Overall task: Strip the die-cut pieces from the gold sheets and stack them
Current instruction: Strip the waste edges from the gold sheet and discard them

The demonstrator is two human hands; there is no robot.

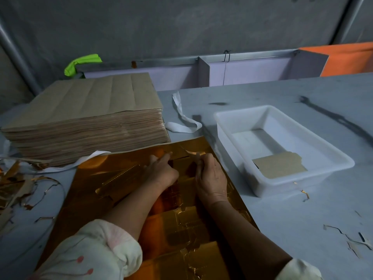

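Note:
A shiny gold die-cut sheet (125, 190) lies flat on the table in front of me, with cut outlines showing across it. My left hand (161, 170) presses down on the sheet near its far edge, fingers pointing away. My right hand (210, 176) pinches a thin gold waste strip (194, 153) that curls up from the sheet's far edge. A white plastic tub (228, 126) to the right holds a stripped piece (279, 165), brown side up. A tall stack of sheets (86, 122), brown side up, stands at the far left.
Torn gold and brown waste strips (18, 188) lie heaped at the left table edge, and small scraps (347, 237) are scattered at the right. A white strap (181, 118) lies between the stack and the tub. A grey wall and low partition rise behind the table.

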